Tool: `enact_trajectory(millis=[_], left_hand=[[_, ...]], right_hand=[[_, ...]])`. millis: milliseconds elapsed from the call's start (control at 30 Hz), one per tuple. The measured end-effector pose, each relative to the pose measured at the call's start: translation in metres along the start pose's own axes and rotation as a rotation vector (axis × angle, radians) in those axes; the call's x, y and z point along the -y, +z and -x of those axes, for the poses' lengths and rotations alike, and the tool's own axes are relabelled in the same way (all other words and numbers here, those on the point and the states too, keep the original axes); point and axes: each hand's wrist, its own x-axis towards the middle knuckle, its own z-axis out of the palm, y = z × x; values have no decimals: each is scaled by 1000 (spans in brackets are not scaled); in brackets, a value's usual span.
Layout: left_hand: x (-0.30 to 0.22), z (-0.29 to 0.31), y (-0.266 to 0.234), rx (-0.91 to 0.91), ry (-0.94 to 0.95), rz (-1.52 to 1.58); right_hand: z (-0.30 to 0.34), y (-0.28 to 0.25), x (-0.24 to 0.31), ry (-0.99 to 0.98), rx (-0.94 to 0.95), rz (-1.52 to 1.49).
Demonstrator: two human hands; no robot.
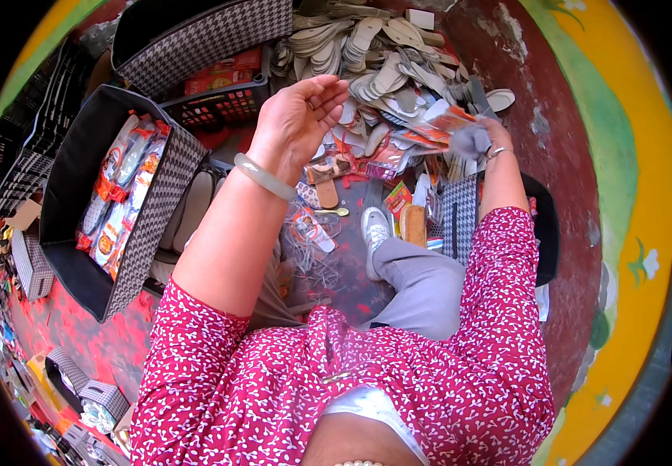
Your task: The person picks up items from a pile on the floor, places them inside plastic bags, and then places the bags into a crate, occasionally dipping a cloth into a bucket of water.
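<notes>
My left hand (pixel 305 109) is raised beside the insole pile, palm turned inward, its fingers loosely curved with nothing visible in them. A pale bangle (pixel 264 179) circles that wrist. At the right, my right hand (pixel 496 138) grips an orange-and-white packet (pixel 446 124), blurred by motion, with a grey part (pixel 470 142) close to the fingers. Behind both hands lies a big heap of loose pale insoles (pixel 386 74). Between the hands and my legs sit several small packaged goods, among them a clear packet (pixel 386 155) and a tan brush-like block (pixel 413 225).
A houndstooth box (pixel 145 225) of orange-and-clear packets stands at the left, another houndstooth box (pixel 204 43) behind it. A black plastic crate (pixel 223 105) holds red packs. Shredded strips (pixel 312 260) and a small spoon (pixel 332 211) lie on the floor. A painted wall (pixel 639 233) curves along the right.
</notes>
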Motion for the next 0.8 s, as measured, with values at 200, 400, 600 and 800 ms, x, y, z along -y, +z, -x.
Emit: enact_trajectory(millis=[200, 400, 600, 800], left_hand=[[1, 0, 4, 12, -10, -4], [-1, 0, 0, 20, -10, 4], [-1, 3, 2, 31, -14, 15], [0, 4, 1, 28, -8, 0]], right_hand=[[36, -17, 17, -94, 128, -9], [83, -9, 40, -115, 371, -185], [154, 94, -11, -104, 838, 422], [169, 152, -44, -230, 966, 1156]])
